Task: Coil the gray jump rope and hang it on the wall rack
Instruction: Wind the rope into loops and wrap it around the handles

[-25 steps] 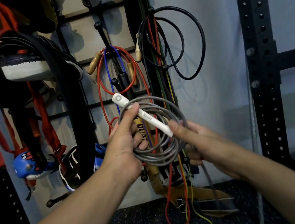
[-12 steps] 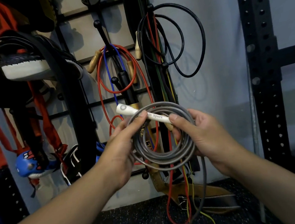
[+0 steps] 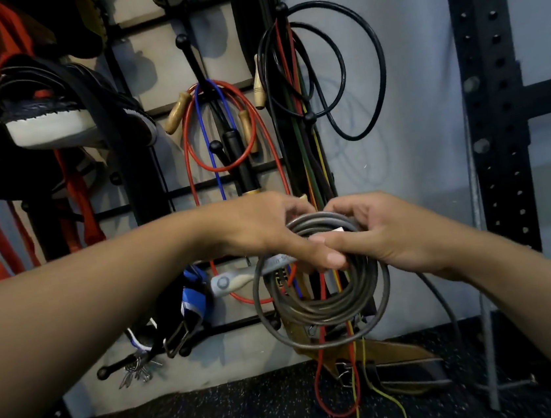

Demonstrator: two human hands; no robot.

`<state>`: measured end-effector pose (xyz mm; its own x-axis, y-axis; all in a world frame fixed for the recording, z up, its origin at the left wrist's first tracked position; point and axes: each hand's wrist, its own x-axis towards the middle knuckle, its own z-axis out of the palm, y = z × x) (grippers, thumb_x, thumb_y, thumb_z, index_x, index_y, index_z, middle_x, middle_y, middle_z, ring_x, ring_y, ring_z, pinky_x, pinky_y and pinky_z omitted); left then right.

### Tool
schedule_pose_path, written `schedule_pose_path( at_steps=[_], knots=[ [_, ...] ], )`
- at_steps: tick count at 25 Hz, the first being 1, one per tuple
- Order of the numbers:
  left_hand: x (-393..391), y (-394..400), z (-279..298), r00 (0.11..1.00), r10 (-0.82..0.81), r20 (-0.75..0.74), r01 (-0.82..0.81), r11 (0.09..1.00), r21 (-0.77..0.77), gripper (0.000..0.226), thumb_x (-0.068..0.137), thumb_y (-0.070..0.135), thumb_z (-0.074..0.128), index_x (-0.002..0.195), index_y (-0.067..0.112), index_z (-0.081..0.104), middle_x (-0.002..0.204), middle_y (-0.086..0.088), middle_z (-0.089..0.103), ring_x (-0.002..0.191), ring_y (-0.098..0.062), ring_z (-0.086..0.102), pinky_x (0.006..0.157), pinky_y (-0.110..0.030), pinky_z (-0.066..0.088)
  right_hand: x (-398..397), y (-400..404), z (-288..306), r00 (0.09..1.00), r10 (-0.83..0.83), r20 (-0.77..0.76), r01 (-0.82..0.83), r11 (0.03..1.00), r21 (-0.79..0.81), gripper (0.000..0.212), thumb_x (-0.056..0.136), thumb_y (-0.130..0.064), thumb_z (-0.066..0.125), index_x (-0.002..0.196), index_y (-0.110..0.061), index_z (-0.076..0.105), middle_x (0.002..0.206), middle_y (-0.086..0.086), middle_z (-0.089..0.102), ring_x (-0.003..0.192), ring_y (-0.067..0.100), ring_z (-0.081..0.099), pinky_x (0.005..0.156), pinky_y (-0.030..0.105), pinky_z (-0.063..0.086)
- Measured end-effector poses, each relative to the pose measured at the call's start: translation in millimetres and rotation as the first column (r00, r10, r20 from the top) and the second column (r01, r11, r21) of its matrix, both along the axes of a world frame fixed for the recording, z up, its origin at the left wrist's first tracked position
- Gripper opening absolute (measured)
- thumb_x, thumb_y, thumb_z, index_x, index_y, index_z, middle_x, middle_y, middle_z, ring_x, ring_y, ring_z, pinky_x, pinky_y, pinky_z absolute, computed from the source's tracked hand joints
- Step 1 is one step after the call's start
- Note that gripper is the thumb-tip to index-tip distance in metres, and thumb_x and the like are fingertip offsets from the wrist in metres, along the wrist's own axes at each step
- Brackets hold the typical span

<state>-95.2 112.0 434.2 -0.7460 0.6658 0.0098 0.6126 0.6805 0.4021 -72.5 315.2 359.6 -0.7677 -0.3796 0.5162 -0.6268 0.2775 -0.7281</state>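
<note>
Head view, looking down at two hands meeting in front of the wall rack (image 3: 203, 189). Left hand (image 3: 269, 230) closed over the top of the gray jump rope (image 3: 323, 306), thumb pressed down across the loops. Right hand (image 3: 383, 231) closed too, fingers curled around the same bundle from the other side, touching the left. Rope gathered into several round turns, hanging below both grips, held out in the air just short of the rack. One white handle (image 3: 240, 278) poking out to the left under the left wrist; a second pale handle end barely visible between the thumbs. One gray tail (image 3: 446, 306) trailing loose down past the right wrist, so coiling looks nearly finished but not quite. Hanging not yet done: no loop over any peg. Red rope (image 3: 187, 143) and black rope (image 3: 377, 59) already up on their pegs, a free black knob peg (image 3: 182, 40) showing above. Likely left: tuck the tail, secure the bundle, lift onto a peg.
</note>
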Motion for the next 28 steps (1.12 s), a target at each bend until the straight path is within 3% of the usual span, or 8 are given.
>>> schedule_pose_path(
  at_steps=[3, 8, 12, 18, 21, 23, 25, 28],
  knots=[
    [-4, 3, -18, 0.99, -0.014, 0.138, 0.005, 0.998, 0.065, 0.022, 0.079, 0.042, 0.086, 0.076, 0.025, 0.073, 0.066, 0.003, 0.071, 0.063, -0.015, 0.069, 0.065, -0.025, 0.056, 3, 3, -4, 0.995, 0.06, 0.08, -0.061, 0.998, 0.004, 0.034, 0.085, -0.043, 0.074, 0.101, -0.013, 0.075, 0.076, -0.004, 0.075, 0.068, 0.005, 0.069, 0.06, 0.016, 0.053],
    [-5, -16, -28, 0.997, -0.03, 0.071, 0.038, 0.993, -0.108, 0.037, 0.083, 0.058, 0.078, 0.088, 0.022, 0.075, 0.063, 0.006, 0.065, 0.059, -0.017, 0.065, 0.056, -0.025, 0.055, -3, 20, -9, 0.989, -0.024, 0.149, 0.035, 0.997, -0.066, 0.054, 0.079, -0.064, 0.07, 0.103, -0.016, 0.064, 0.068, -0.001, 0.07, 0.04, 0.006, 0.039, 0.039, 0.019, 0.031],
    [-9, -45, -36, 0.999, -0.013, 0.038, 0.002, 0.958, 0.286, 0.029, 0.089, 0.061, 0.071, 0.077, 0.034, 0.072, 0.058, 0.006, 0.06, 0.052, -0.013, 0.058, 0.061, -0.03, 0.056, -5, 40, -22, 0.981, -0.138, 0.136, 0.151, 0.984, -0.09, 0.049, 0.08, -0.069, 0.066, 0.074, -0.02, 0.07, 0.051, -0.002, 0.047, 0.041, 0.012, 0.033, 0.04, 0.023, 0.027],
    [-14, -32, -59, 0.982, -0.088, 0.168, -0.117, 0.417, 0.901, 0.036, 0.086, 0.054, 0.078, 0.062, 0.03, 0.065, 0.061, 0.003, 0.049, 0.054, -0.016, 0.054, 0.063, -0.035, 0.057, -10, 27, -27, 0.977, 0.032, 0.21, 0.057, 0.913, -0.405, 0.073, 0.073, -0.083, 0.059, 0.101, -0.017, 0.072, 0.068, -0.004, 0.052, 0.052, 0.011, 0.035, 0.05, 0.028, 0.032],
    [-7, -7, -66, 0.971, -0.092, 0.22, -0.202, 0.175, 0.964, 0.038, 0.085, 0.049, 0.078, 0.063, 0.022, 0.062, 0.061, 0.0, 0.051, 0.061, -0.022, 0.059, 0.065, -0.034, 0.06, -7, -2, -32, 0.98, 0.086, 0.178, -0.011, 0.922, -0.388, 0.097, 0.058, -0.095, 0.058, 0.126, -0.025, 0.065, 0.085, -0.006, 0.066, 0.063, 0.012, 0.042, 0.058, 0.032, 0.034],
    [0, 10, -71, 0.965, -0.067, 0.253, -0.252, 0.021, 0.967, 0.038, 0.091, 0.044, 0.074, 0.07, 0.017, 0.057, 0.062, -0.002, 0.052, 0.062, -0.023, 0.061, 0.068, -0.041, 0.063, -3, -19, -31, 0.967, 0.178, 0.18, -0.079, 0.888, -0.453, 0.1, 0.057, -0.094, 0.061, 0.132, -0.029, 0.06, 0.1, 0.02, 0.067, 0.064, 0.015, 0.047, 0.057, 0.034, 0.035],
    [6, 23, -74, 0.951, -0.024, 0.309, -0.309, -0.101, 0.946, 0.041, 0.096, 0.043, 0.068, 0.068, 0.017, 0.053, 0.062, -0.004, 0.051, 0.064, -0.028, 0.061, 0.078, -0.05, 0.062, 1, -32, -27, 0.962, 0.212, 0.17, -0.096, 0.851, -0.516, 0.089, 0.066, -0.088, 0.063, 0.131, -0.028, 0.059, 0.117, 0.03, 0.07, 0.066, 0.021, 0.06, 0.056, 0.038, 0.043],
    [11, 34, -76, 0.938, 0.029, 0.344, -0.33, -0.219, 0.918, 0.046, 0.099, 0.045, 0.064, 0.065, 0.016, 0.052, 0.055, -0.001, 0.054, 0.053, -0.02, 0.064, 0.061, -0.038, 0.064, 5, -45, -28, 0.974, 0.123, 0.188, 0.003, 0.829, -0.559, 0.05, 0.084, -0.074, 0.058, 0.117, -0.037, 0.067, 0.107, 0.012, 0.08, 0.082, 0.03, 0.078, 0.067, 0.047, 0.058]
  ],
)
